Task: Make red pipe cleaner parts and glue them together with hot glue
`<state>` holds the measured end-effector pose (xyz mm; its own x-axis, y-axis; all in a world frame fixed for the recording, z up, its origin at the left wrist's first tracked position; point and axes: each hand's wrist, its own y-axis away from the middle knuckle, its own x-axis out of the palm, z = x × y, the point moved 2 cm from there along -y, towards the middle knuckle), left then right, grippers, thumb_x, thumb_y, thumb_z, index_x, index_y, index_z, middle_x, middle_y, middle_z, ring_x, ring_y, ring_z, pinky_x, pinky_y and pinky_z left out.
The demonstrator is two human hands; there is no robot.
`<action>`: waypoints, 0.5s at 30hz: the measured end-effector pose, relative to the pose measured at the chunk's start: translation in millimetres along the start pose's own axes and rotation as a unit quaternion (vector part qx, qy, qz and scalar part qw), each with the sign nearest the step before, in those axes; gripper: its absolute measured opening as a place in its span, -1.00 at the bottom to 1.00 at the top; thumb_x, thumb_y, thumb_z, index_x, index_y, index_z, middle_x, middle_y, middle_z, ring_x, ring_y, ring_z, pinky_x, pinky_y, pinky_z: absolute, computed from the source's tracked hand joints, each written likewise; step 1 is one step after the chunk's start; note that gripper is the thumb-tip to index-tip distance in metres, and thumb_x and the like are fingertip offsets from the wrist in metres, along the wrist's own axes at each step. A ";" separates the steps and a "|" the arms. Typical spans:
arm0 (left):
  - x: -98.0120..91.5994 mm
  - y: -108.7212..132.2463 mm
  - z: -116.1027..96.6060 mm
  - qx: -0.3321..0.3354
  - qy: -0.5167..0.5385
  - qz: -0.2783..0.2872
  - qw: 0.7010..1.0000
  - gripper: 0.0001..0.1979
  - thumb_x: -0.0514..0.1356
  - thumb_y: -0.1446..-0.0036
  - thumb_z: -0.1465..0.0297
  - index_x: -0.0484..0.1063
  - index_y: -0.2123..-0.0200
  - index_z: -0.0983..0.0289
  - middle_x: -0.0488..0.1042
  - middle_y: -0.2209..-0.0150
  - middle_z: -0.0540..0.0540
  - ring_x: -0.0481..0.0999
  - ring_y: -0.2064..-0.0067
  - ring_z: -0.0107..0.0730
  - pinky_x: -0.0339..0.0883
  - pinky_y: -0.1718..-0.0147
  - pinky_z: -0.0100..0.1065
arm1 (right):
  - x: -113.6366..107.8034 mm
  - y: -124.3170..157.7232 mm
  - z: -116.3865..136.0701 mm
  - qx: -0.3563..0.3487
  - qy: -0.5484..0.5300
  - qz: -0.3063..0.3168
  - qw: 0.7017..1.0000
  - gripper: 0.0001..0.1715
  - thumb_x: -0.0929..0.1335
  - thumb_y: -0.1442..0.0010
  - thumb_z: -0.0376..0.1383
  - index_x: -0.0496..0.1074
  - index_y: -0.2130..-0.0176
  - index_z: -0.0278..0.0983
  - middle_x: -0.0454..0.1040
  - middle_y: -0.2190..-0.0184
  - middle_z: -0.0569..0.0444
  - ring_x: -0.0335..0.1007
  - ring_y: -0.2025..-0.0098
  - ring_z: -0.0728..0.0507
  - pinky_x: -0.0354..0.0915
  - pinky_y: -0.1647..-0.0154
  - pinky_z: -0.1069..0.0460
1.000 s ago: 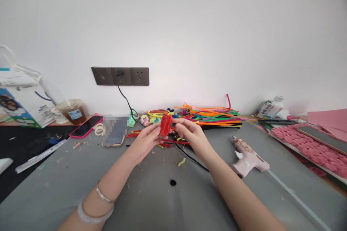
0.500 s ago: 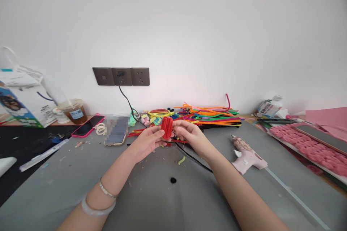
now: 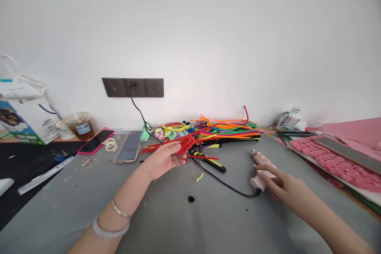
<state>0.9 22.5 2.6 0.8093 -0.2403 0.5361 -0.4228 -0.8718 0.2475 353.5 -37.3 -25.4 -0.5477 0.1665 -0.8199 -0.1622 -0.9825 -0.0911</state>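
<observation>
My left hand (image 3: pixel 162 161) is closed around a bundle of red fuzzy pipe cleaners (image 3: pixel 186 144), held up over the middle of the table. At the right, my right hand (image 3: pixel 278 180) has its fingers over the body of a pale pink hot glue gun (image 3: pixel 263 160), which lies on the table with its nozzle pointing to the upper left. The fingers cover part of the gun and its back end. A black cord (image 3: pixel 228 185) runs from the gun's handle towards the left hand. Yellow-and-black pliers (image 3: pixel 216 164) lie behind the cord.
Many coloured pipe cleaners (image 3: pixel 229 131) are piled against the wall. Left of them lie phones (image 3: pixel 97 141) and a drink cup (image 3: pixel 80 126). A black pompom (image 3: pixel 191 199) and a yellow scrap (image 3: pixel 199 177) lie in front. Pink braided material (image 3: pixel 333 160) is at the right.
My right hand has left the red bundle and moved right onto the hot glue gun. The red bundle has tilted in my left hand, and the pliers behind have come into sight.
</observation>
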 end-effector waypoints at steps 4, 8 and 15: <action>0.2 -0.2 -0.7 0.014 -0.015 -0.005 1.000 -0.87 0.35 -0.12 0.41 0.55 0.26 0.34 0.60 0.31 0.12 0.57 0.33 -0.43 0.48 0.24 -0.38 | 5.1 7.2 -3.0 0.031 0.013 0.005 0.999 -0.45 0.22 -0.10 0.14 0.57 0.19 -0.10 0.42 0.73 0.11 0.44 0.63 -0.26 0.32 0.52 -0.09; -2.4 -1.5 -0.9 0.039 -0.012 -0.008 0.999 -0.81 0.38 -0.09 0.41 0.54 0.21 0.31 0.62 0.28 0.12 0.60 0.31 -0.41 0.48 0.22 -0.36 | 8.4 15.4 7.7 0.062 0.003 0.009 0.998 -0.48 0.24 -0.05 0.16 0.53 0.26 -0.10 0.48 0.66 0.09 0.43 0.65 -0.24 0.34 0.53 -0.11; -6.7 -1.4 -1.4 0.090 -0.006 0.059 0.994 -0.62 0.50 0.13 0.43 0.57 0.18 0.29 0.64 0.22 0.11 0.62 0.25 -0.38 0.45 0.14 -0.36 | 19.4 35.3 9.5 0.064 -0.065 -0.120 0.989 -0.53 0.27 -0.08 0.15 0.47 0.25 -0.11 0.48 0.62 0.16 0.50 0.61 -0.21 0.35 0.55 -0.03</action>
<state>-4.5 26.0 -0.2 0.7640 -0.3497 0.5423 -0.4359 -0.8993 0.0341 329.4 -68.0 -39.1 -0.5802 0.4116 -0.7028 -0.3988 -0.8959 -0.1955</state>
